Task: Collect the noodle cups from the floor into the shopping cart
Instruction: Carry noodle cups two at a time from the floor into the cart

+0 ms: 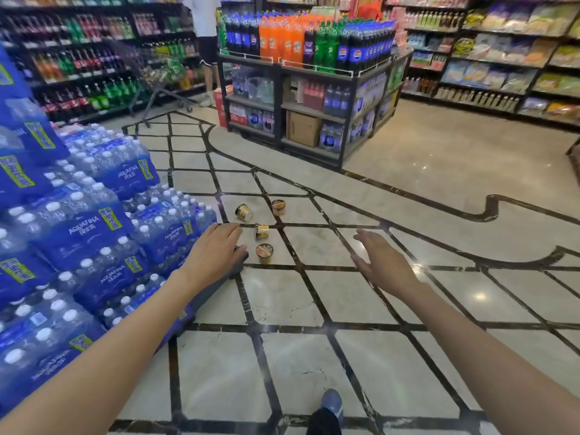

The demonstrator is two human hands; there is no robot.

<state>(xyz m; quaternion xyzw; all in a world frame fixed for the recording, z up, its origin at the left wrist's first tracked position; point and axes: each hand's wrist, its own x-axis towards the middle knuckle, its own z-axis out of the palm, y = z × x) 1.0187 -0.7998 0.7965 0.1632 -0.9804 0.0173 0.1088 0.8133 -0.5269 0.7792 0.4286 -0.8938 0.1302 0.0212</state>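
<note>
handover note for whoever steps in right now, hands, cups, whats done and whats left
Left hand: open, reaching forward, holding nothing.
Right hand: open, reaching forward, holding nothing.
Noodle cups: four on the floor tiles ahead, beside the stacked water packs. The nearest cup and the far right cup look upright; the far left cup lies tipped; the middle cup is hard to judge.
Shopping cart: one stands far back in the drinks aisle, near another person.
Done: no cup picked up yet.
Left: collect all four and put them in the cart.
</note>
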